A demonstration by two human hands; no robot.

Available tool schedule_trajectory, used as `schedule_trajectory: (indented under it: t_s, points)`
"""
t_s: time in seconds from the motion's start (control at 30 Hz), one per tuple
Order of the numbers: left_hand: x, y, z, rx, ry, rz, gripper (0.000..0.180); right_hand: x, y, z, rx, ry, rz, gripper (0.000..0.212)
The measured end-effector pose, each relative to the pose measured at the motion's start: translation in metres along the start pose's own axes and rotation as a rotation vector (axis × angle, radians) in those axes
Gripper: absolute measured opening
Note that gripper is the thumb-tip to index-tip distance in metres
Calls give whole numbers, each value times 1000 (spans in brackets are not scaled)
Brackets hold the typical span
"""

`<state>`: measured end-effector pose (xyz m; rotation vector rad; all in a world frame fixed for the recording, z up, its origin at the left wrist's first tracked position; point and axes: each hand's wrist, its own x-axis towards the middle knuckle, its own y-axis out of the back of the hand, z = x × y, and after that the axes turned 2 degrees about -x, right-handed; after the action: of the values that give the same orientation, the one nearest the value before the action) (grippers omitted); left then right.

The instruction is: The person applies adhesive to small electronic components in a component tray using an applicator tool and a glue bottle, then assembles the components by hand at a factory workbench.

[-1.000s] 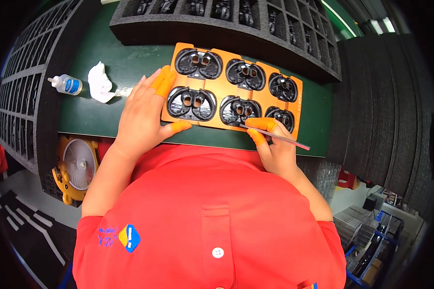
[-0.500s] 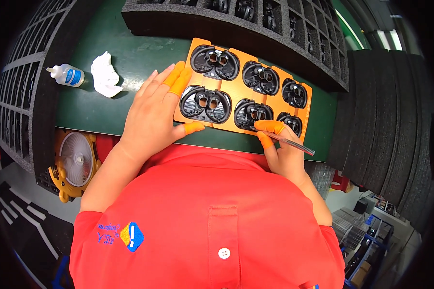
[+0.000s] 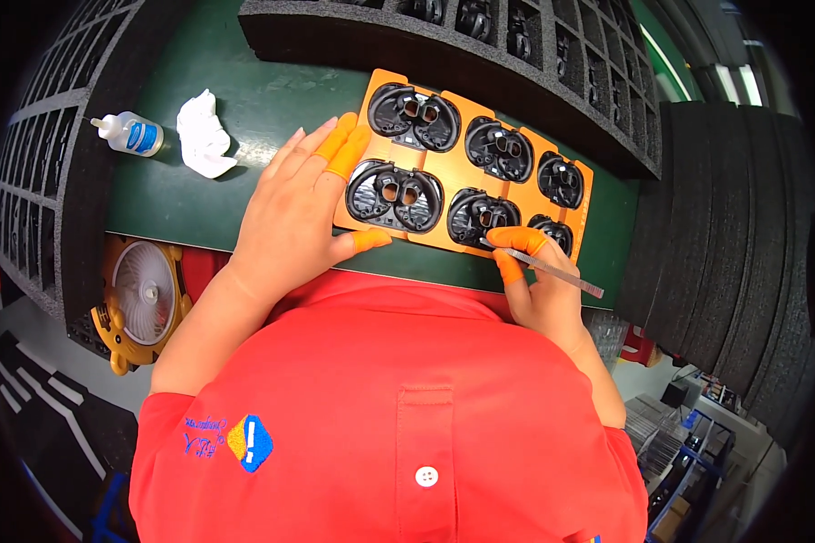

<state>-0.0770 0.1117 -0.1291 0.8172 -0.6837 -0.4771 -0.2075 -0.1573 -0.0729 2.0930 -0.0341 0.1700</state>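
An orange tray (image 3: 416, 156) lies on the green table, bearing several black goggle-shaped plastic parts in two rows. My left hand (image 3: 292, 195) rests spread along the tray's left edge, orange finger cots on the thumb and two fingers. In my right hand (image 3: 547, 288), thumb and forefinger in orange cots pinch a slim metal tool (image 3: 566, 276) with a ridged handle. Its front end points at the near-row middle black part (image 3: 483, 218); my fingertips hide the tip, so contact cannot be told. The near right part (image 3: 551, 232) sits partly behind my right forefinger.
Left of the tray are a crumpled white cloth (image 3: 205, 138) and a white squeeze bottle (image 3: 130, 135). A dark foam rack (image 3: 371, 41) with black parts spans the back; another foam rack (image 3: 80, 136) stands at left. A yellow fan (image 3: 141, 294) sits below the table's left edge.
The whole view has shifted slightly, so the tray and rear rack appear a little further right. Both hands keep nearly the same places at the tray, the tool still in my right.
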Motion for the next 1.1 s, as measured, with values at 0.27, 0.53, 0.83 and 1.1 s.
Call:
schedule_trajectory:
  t_s: [0.27, 0.53, 0.83, 1.1]
  points:
    - [1, 0, 0, -3, 4, -4, 72, -1, -1, -2, 57, -65, -46, 20]
    - [1, 0, 0, 5, 7, -10, 78, 1, 0, -2, -41, -22, -71, 20]
    - [-1, 0, 0, 5, 9, -4, 78, 0, -2, -5, -65, -52, -75, 19]
    - [2, 1, 1, -1, 11, -6, 74, -2, -12, -11, 83, -198, -26, 20]
